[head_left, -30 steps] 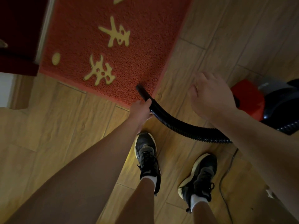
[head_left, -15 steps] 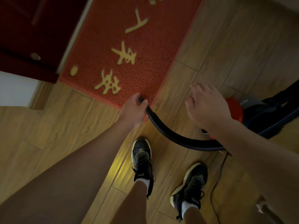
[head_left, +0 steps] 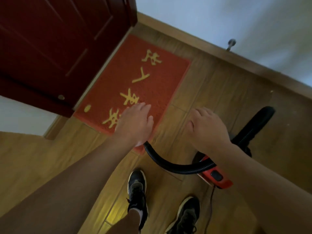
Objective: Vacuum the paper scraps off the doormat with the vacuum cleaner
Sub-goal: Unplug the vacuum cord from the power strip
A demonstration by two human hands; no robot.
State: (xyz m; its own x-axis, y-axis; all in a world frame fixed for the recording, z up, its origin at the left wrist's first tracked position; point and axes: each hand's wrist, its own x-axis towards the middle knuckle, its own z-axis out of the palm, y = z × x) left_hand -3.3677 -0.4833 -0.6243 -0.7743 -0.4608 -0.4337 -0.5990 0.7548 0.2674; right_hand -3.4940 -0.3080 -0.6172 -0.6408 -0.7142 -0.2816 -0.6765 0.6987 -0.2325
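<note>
A red doormat point(head_left: 157, 76) with yellow characters lies on the wooden floor in front of a dark red door. No paper scraps show on it. The black ribbed vacuum hose point(head_left: 168, 163) curves across the floor from the mat's near corner to the red vacuum cleaner point(head_left: 215, 177) on the right. My left hand point(head_left: 135, 123) hovers palm down over that corner, fingers stretched out, and hides the hose's end. My right hand point(head_left: 207, 128) hangs palm down above the floor beside the vacuum, fingers loosely bent, holding nothing.
The dark red door point(head_left: 50, 48) stands left of the mat. A wooden baseboard point(head_left: 219, 53) with a door stopper point(head_left: 231, 43) runs along the white wall. My two black shoes point(head_left: 137, 188) stand on the floor, with the power cord point(head_left: 211, 201) trailing beside the right one.
My left hand has let go of the hose and spread its fingers above the mat's corner. The view has tilted up, so the whole mat, the door and the wall show.
</note>
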